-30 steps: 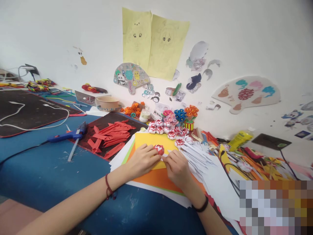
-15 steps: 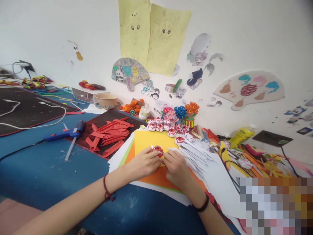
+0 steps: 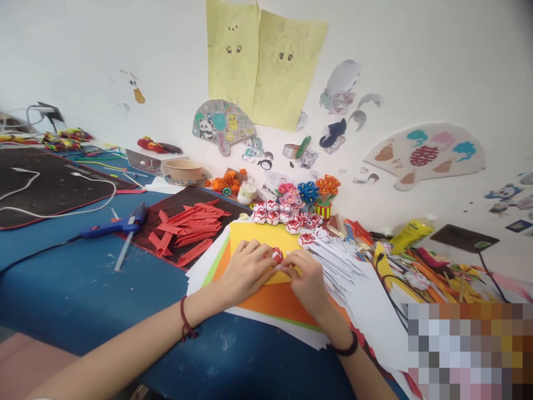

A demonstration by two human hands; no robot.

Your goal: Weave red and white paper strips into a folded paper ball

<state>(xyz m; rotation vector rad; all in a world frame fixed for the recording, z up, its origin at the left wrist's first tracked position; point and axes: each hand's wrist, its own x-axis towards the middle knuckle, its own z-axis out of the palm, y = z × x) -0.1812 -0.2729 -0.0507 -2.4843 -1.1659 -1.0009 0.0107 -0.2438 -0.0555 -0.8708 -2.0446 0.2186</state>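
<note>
While both hands pinch it from either side, prob. to keep its folds tight, the red/white paper flower [image 3: 277,256] sits on the yellow sheet [image 3: 258,233], left hand [image 3: 245,272] & right hand [image 3: 308,280] curled shut w/ fingertips on it.

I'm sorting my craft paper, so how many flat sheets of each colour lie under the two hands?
Yellow paper sheet, under the left hand and right hand, whose grip closes on a red-and-white folded paper flower: 1
Orange paper sheet: 1
Green paper sheet, only its edge showing: 1
White sheets: stacked, too overlapped to count
Total countable: 3
</note>
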